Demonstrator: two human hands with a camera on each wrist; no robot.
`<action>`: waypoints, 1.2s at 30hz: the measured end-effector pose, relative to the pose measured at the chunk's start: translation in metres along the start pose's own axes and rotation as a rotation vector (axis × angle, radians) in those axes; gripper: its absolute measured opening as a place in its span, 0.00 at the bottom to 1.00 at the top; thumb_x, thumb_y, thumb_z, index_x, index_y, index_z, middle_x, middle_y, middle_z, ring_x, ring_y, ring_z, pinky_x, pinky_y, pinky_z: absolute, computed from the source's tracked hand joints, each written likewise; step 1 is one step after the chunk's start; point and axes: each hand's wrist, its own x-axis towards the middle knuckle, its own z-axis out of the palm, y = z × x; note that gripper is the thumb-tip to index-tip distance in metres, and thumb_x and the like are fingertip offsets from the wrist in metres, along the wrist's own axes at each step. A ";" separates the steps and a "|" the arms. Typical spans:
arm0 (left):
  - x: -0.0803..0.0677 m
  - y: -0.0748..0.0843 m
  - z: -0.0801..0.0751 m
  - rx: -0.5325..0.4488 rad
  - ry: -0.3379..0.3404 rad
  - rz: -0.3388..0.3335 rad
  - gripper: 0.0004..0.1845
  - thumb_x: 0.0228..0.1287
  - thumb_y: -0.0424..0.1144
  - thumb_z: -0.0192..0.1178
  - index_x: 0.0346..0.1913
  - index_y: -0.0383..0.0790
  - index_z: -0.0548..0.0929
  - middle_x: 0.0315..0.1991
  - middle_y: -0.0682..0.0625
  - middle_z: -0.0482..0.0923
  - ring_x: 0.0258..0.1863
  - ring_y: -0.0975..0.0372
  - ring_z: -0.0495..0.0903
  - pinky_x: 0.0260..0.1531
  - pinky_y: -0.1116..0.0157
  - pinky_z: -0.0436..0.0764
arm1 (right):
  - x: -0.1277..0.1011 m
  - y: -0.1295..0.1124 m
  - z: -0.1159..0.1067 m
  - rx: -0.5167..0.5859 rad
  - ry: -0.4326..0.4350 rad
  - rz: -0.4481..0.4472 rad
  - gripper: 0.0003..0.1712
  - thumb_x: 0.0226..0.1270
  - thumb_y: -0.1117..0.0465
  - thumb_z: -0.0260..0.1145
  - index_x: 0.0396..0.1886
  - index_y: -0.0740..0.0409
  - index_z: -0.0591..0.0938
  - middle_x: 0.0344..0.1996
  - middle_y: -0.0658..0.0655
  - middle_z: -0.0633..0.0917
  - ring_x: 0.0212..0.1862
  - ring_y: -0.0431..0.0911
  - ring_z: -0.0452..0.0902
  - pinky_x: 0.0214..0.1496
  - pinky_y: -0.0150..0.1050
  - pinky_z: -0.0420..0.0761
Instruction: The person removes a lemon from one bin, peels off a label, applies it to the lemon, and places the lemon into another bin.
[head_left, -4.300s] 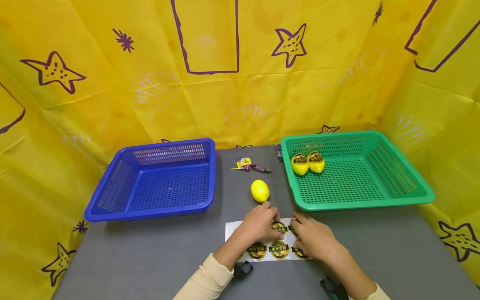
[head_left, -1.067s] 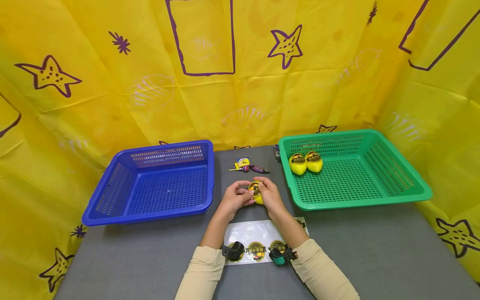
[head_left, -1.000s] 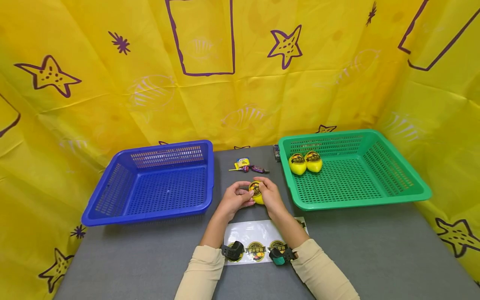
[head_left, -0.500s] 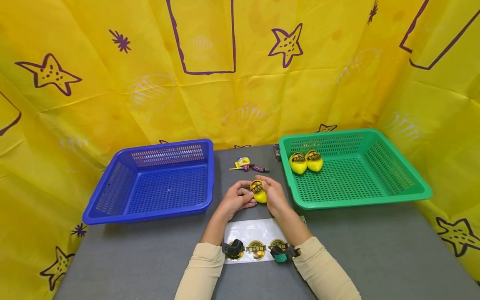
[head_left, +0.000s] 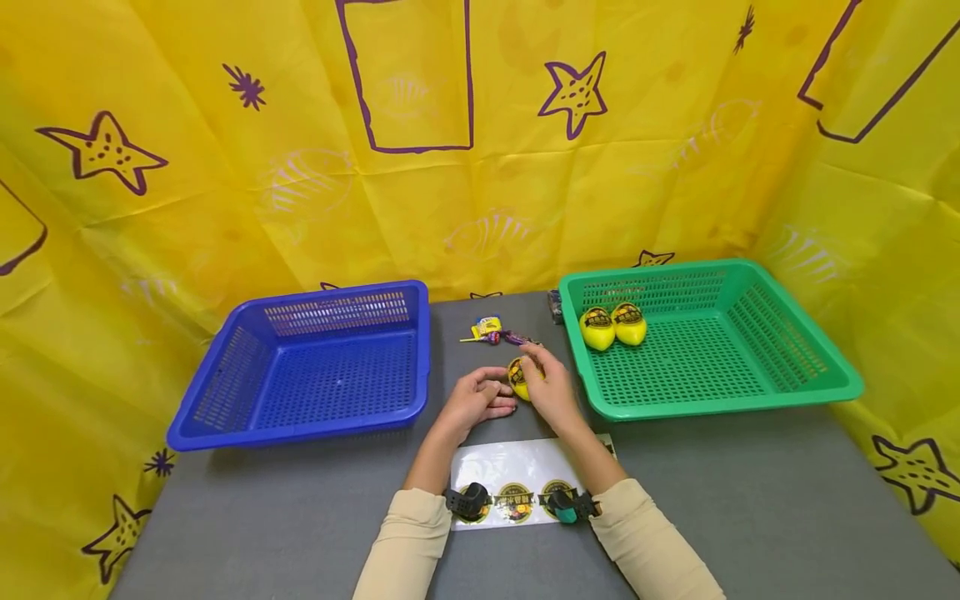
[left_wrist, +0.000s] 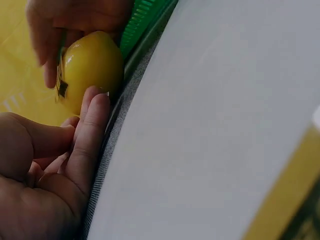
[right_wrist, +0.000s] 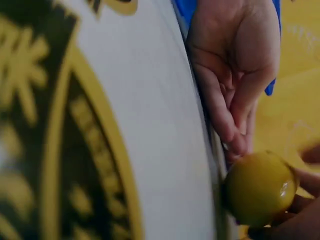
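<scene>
A yellow lemon (head_left: 517, 385) stands at the middle of the table, with a round black-and-gold sticker on its upper face. My right hand (head_left: 553, 393) holds it from the right, thumb side over the top. From the left, my left hand (head_left: 472, 402) reaches to it with fingers extended, their tips at the lemon's lower side. The left wrist view shows those fingertips against or just beside the lemon (left_wrist: 95, 67). Below my hands lies a white sticker sheet (head_left: 502, 462), partly under the right forearm, with a row of round stickers along its near edge.
To the left is a blue basket (head_left: 300, 437). A green basket (head_left: 727, 408) on the right holds two stickered lemons (head_left: 613, 327). Several wrapped sweets (head_left: 491, 331) lie behind my hands, and a small dark packet (head_left: 555, 307) sits by the green basket.
Earlier both hands were at the sheet and the lemon lay bare; then both held it, sticker on. Since then my left thumb has come off it and the right hand has shifted over it.
</scene>
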 end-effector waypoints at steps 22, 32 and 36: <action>-0.001 0.000 0.001 0.027 0.026 -0.006 0.16 0.73 0.22 0.50 0.60 0.23 0.72 0.42 0.38 0.84 0.37 0.57 0.85 0.43 0.59 0.86 | -0.016 -0.069 -0.032 -0.772 -0.343 -0.253 0.40 0.48 0.60 0.75 0.64 0.64 0.75 0.53 0.64 0.78 0.45 0.57 0.75 0.45 0.49 0.78; 0.001 -0.003 0.001 0.031 0.029 0.006 0.17 0.69 0.19 0.49 0.59 0.21 0.73 0.45 0.30 0.81 0.37 0.55 0.86 0.42 0.60 0.85 | 0.006 -0.097 -0.093 -0.632 -0.294 -0.228 0.40 0.54 0.60 0.73 0.67 0.66 0.71 0.58 0.65 0.76 0.46 0.54 0.73 0.43 0.48 0.76; 0.001 -0.003 0.002 0.038 0.033 0.009 0.17 0.69 0.20 0.49 0.59 0.21 0.73 0.44 0.31 0.82 0.38 0.55 0.86 0.42 0.61 0.86 | 0.019 -0.085 -0.124 -0.605 -0.244 -0.129 0.42 0.58 0.59 0.72 0.70 0.67 0.68 0.61 0.68 0.73 0.49 0.58 0.72 0.45 0.53 0.75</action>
